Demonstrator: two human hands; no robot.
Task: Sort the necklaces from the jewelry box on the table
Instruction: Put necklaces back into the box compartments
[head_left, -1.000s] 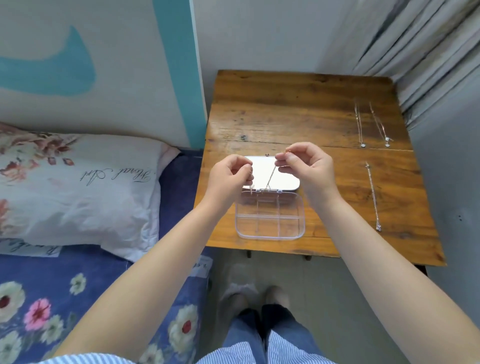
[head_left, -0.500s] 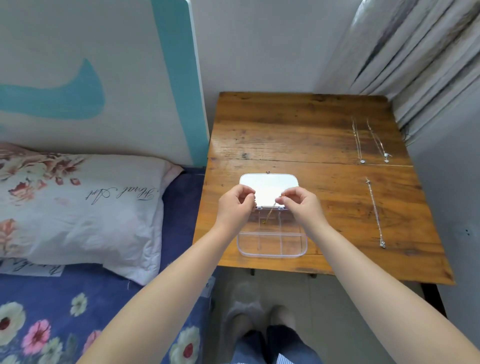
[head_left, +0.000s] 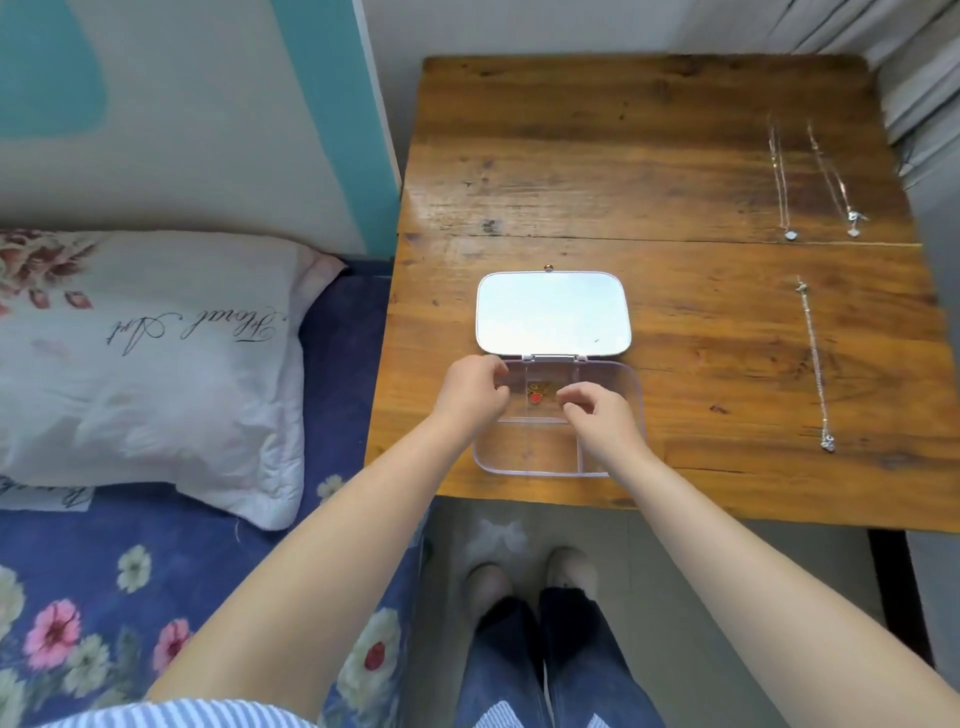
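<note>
A clear jewelry box sits open at the front of the wooden table, its mirrored lid folded back flat. A gold necklace with a red heart pendant lies bunched in the box's middle back compartment. My left hand hovers at that compartment's left side with its fingers curled. My right hand is at its right side, thumb and forefinger close together. Any fine chain between the fingers is too thin to make out. Three silver necklaces lie stretched out on the table's right side: two at the back and one nearer.
A bed with a blue floral sheet and a white pillow runs along the table's left edge. A curtain hangs at the back right. Below the table's front edge are my feet on the floor.
Both hands have dropped from above the lid down to the box's back compartments. The thin chain stretched between them earlier no longer shows; a gold necklace lies in the compartment.
</note>
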